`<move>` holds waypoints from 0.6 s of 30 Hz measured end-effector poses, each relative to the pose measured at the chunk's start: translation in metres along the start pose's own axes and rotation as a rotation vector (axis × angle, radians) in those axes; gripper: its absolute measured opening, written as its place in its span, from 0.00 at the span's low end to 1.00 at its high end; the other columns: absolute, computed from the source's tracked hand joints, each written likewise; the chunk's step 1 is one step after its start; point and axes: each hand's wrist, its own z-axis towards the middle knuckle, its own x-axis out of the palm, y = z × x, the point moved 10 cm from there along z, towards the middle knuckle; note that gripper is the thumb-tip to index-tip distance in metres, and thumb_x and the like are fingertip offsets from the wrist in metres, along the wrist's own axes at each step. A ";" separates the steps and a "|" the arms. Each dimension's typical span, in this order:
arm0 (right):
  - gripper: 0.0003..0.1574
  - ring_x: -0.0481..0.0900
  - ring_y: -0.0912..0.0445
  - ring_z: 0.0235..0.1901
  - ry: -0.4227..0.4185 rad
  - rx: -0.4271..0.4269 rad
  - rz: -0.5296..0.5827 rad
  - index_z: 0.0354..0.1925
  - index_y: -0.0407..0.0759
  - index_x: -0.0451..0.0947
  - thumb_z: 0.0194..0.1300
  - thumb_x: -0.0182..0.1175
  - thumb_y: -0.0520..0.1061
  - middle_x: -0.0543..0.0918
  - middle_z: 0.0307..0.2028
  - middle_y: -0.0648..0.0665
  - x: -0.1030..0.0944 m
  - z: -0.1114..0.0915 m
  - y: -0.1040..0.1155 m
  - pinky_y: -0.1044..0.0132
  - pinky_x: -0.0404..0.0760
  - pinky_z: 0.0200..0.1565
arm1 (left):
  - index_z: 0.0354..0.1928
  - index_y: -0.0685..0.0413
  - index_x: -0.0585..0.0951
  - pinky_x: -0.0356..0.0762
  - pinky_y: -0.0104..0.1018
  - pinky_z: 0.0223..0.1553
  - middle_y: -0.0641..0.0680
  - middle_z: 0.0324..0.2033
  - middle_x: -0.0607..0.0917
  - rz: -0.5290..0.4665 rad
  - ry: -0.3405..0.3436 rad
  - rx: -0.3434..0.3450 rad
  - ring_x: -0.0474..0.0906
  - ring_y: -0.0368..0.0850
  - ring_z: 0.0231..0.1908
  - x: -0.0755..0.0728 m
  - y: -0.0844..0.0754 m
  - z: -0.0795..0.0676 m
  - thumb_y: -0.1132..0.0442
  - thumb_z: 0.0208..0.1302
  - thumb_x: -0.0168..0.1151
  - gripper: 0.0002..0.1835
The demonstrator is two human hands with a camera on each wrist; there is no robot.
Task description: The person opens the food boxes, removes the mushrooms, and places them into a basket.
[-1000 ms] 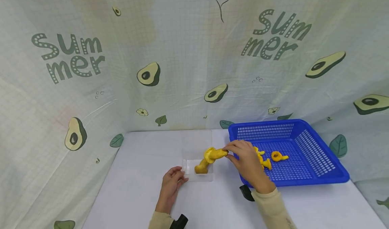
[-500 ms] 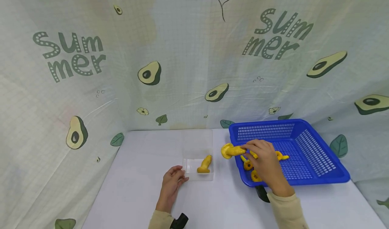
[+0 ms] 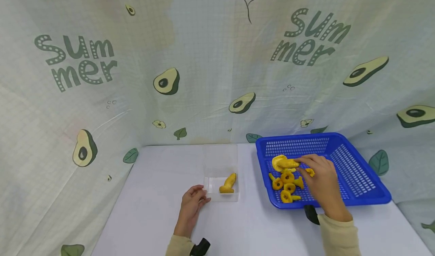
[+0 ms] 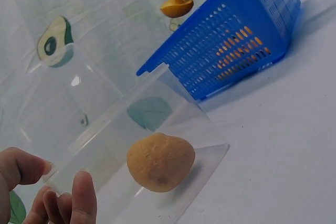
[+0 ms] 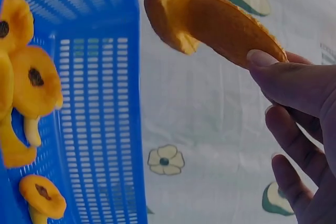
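My right hand (image 3: 321,178) pinches the stem end of a large yellow mushroom (image 3: 288,164) between thumb and fingers. Its broad cap points left, above the left part of the blue basket (image 3: 340,202). Several smaller yellow mushrooms (image 5: 37,82) lie in that basket, some with a dark hollow in the cap. At the table's middle stands a clear plastic box (image 3: 212,196), with its lid (image 3: 221,154) folded open behind it. Inside it, toward the right, is another yellow mushroom (image 3: 228,183). My left hand (image 3: 192,208) holds the box's left edge between thumb and fingers.
A white table (image 3: 146,210) bears the box and the basket. Behind them hangs a pale curtain (image 3: 204,40) printed with avocados and lettering. The basket's raised left wall (image 4: 220,51) stands a short way right of the box.
My right hand has carried the large mushroom rightward from over the clear box to over the basket. The left hand stays at the box; the mushroom inside it remains there.
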 end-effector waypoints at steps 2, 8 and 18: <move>0.24 0.80 0.37 0.44 0.001 0.020 -0.010 0.45 0.35 0.89 0.49 0.78 0.23 0.87 0.42 0.36 -0.003 0.000 -0.006 0.31 0.74 0.54 | 0.58 0.73 0.74 0.89 0.32 0.40 0.50 0.34 0.78 0.001 -0.001 -0.005 0.75 0.40 0.34 0.000 0.000 0.000 0.74 0.70 0.60 0.17; 0.27 0.80 0.35 0.47 0.019 0.064 -0.036 0.50 0.34 0.88 0.51 0.78 0.24 0.87 0.46 0.34 -0.003 -0.003 -0.016 0.34 0.74 0.50 | 0.59 0.73 0.73 0.89 0.32 0.41 0.50 0.34 0.78 0.013 -0.011 -0.008 0.75 0.40 0.35 0.000 0.001 0.000 0.74 0.70 0.61 0.18; 0.23 0.81 0.36 0.47 0.099 0.061 -0.008 0.48 0.36 0.88 0.52 0.77 0.25 0.87 0.45 0.36 0.013 -0.004 -0.004 0.32 0.76 0.54 | 0.59 0.75 0.72 0.89 0.32 0.41 0.51 0.35 0.78 0.029 -0.021 -0.007 0.76 0.41 0.35 0.000 0.000 0.000 0.74 0.70 0.60 0.19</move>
